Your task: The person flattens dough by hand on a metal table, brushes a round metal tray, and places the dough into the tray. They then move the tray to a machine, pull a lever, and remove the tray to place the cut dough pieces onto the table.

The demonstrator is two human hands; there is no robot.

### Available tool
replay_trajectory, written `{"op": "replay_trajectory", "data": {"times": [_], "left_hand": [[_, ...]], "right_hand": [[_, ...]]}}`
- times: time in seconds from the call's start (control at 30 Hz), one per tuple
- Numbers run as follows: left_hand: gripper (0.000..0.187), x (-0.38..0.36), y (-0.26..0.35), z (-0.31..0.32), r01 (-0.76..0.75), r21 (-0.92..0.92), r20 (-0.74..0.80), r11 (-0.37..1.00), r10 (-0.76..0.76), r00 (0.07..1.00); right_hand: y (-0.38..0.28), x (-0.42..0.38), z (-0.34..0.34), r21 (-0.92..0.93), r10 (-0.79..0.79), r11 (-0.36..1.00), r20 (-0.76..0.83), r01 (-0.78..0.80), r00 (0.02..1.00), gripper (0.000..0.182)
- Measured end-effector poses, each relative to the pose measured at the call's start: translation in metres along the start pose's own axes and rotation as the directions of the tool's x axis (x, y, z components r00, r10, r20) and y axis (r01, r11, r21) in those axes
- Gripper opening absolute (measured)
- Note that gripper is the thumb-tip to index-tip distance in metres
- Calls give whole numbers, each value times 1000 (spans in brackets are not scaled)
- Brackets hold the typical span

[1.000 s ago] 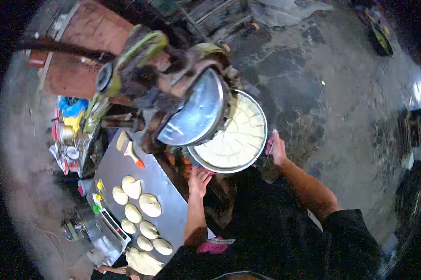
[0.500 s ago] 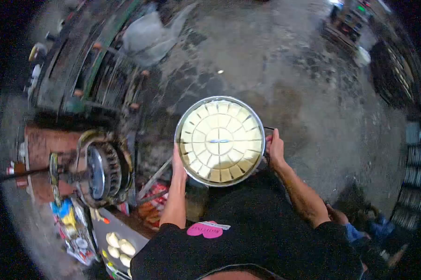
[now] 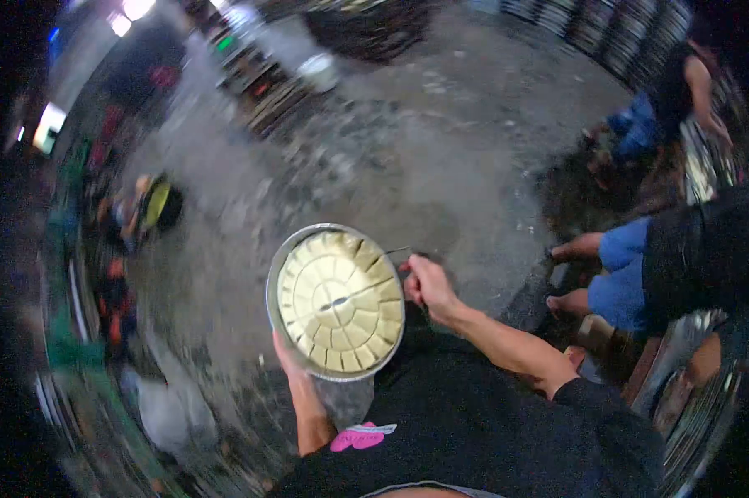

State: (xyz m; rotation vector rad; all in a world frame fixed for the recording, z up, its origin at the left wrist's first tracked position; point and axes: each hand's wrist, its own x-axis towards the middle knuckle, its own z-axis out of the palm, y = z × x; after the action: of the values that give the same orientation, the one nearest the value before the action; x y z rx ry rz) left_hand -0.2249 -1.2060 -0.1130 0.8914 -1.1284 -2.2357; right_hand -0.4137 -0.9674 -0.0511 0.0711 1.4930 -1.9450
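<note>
Underneath everything spreads a stained grey concrete floor (image 3: 441, 149), blurred toward its edges. Near its right edge are two people: one with a dark top and blue shorts (image 3: 694, 261), another farther off with blue legwear (image 3: 637, 124). The wearer's black short-sleeved shirt (image 3: 499, 423) fills the lower middle.

Just in front of the shirt, held above the floor, is a round silver-coloured metal pan (image 3: 274, 292). Inside it lies a pale cream disc (image 3: 325, 272), scored into concentric rings of blocks, with a straight line across and a small dark slit at its centre.

The right hand (image 3: 428, 287) is at the pan's right side, its fingers curled in and clamped on a thin dark handle (image 3: 398, 250); the disc lies just left of these fingers. The left hand (image 3: 286, 357) touches the pan's lower-left outer wall; its fingers are hidden, so I cannot tell whether they are apart or together. Smallest is a bright pink patch (image 3: 358, 437) on the shirt.
</note>
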Motion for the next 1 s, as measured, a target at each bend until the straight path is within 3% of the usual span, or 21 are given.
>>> {"op": "replay_trajectory", "data": {"times": [0.07, 0.2, 0.27, 0.3, 0.33, 0.4, 0.47, 0.5, 0.53, 0.6, 0.63, 0.67, 0.73, 0.8, 0.87, 0.93, 1.0], "left_hand": [[63, 84, -78, 111, 144, -89, 23, 985, -143, 989], [65, 242, -180, 415, 224, -2, 218, 975, -218, 951], [63, 299, -205, 588, 378, 9, 337, 926, -359, 870], [65, 331, -220, 660, 364, 147, 448, 920, -390, 804], [60, 362, -239, 721, 431, 193, 395, 881, -472, 788], [50, 417, -276, 817, 381, 483, 206, 789, -525, 826], [38, 460, -304, 859, 161, 894, 116, 417, -564, 817], [35, 473, -335, 915, -122, 852, 395, 509, -472, 788], [33, 480, -376, 987, -384, 720, 646, 578, -358, 674], [31, 415, -369, 1135, -490, 618, 776, 615, -376, 506], [32, 388, -370, 1182, -536, 573, 816, 620, -372, 442], [34, 372, -379, 1213, -527, 499, 866, 688, -394, 307], [40, 343, -402, 1288, -638, 376, 923, 672, -329, 198], [42, 320, -440, 1371, -574, 318, 943, 755, -316, 106], [44, 307, -435, 1399, -533, 362, 920, 765, -387, 70], [50, 290, -478, 1482, -459, 419, 848, 784, -518, -112], [47, 276, -520, 1530, -401, 318, 878, 859, -426, -217]], "right_hand": [[-96, 75, -116, -32, -31, 999, 29, 32, 999, 34], [-274, 239, -337, 218, -18, 976, -41, 27, 999, 26], [-389, 293, -423, 433, 83, 899, -23, -65, 996, 20], [-439, 312, -456, 460, 66, 887, -56, -33, 996, 20], [-483, 325, -483, 513, 1, 858, -50, 25, 999, 17], [-540, 347, -514, 583, -83, 804, -87, 118, 993, 15], [-562, 352, -512, 524, -376, 756, -143, 393, 915, 18], [-588, 363, -541, 465, -353, 787, -200, 405, 914, 19], [-612, 383, -586, 367, -396, 803, -260, 469, 881, 21], [-653, 395, -645, 165, -416, 853, -360, 496, 835, 22], [-661, 402, -669, 144, -439, 839, -387, 524, 811, 22], [-665, 408, -693, 112, -460, 820, -453, 561, 763, 24], [-698, 417, -754, 60, -486, 790, -545, 610, 683, 26], [-744, 415, -819, 69, -466, 759, -637, 648, 614, 24], [-757, 412, -829, 68, -468, 722, -686, 689, 558, 21], [-792, 405, -895, 5, -467, 690, -761, 724, 450, 19], [-809, 400, -941, 24, -410, 665, -823, 747, 392, 21]]}}
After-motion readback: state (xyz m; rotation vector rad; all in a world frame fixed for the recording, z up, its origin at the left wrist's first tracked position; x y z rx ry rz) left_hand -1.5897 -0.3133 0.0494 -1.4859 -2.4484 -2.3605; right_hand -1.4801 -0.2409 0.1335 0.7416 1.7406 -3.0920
